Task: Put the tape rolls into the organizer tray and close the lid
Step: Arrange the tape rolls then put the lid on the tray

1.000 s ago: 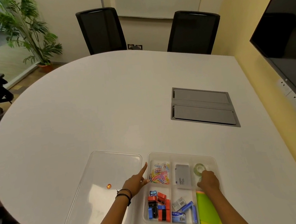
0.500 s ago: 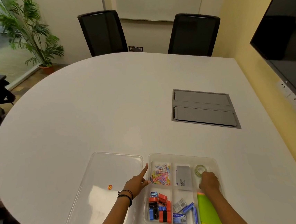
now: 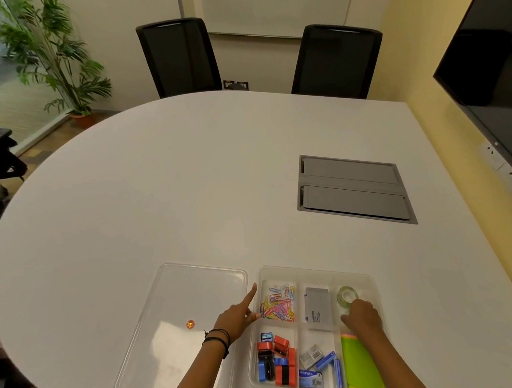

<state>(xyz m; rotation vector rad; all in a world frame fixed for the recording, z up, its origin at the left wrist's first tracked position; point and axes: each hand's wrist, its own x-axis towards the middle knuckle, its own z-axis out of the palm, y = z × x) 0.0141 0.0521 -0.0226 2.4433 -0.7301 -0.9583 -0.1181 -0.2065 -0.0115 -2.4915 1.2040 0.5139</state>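
Note:
The clear organizer tray sits at the near table edge. A clear tape roll lies in its far-right compartment. My right hand hovers over that compartment with fingers curled down at the roll's near edge; its grip is hidden. My left hand rests at the tray's left rim, thumb against the wall and index finger stretched out along it. The clear lid lies flat on the table just left of the tray, under my left wrist.
Other compartments hold coloured paper clips, a grey box, red and blue sharpeners, staple boxes and green sticky notes. A small orange bead lies on the lid. A grey cable hatch is set in the table.
Both hands stay almost where they were. The right hand has eased slightly toward me, showing a bit more of the tape roll.

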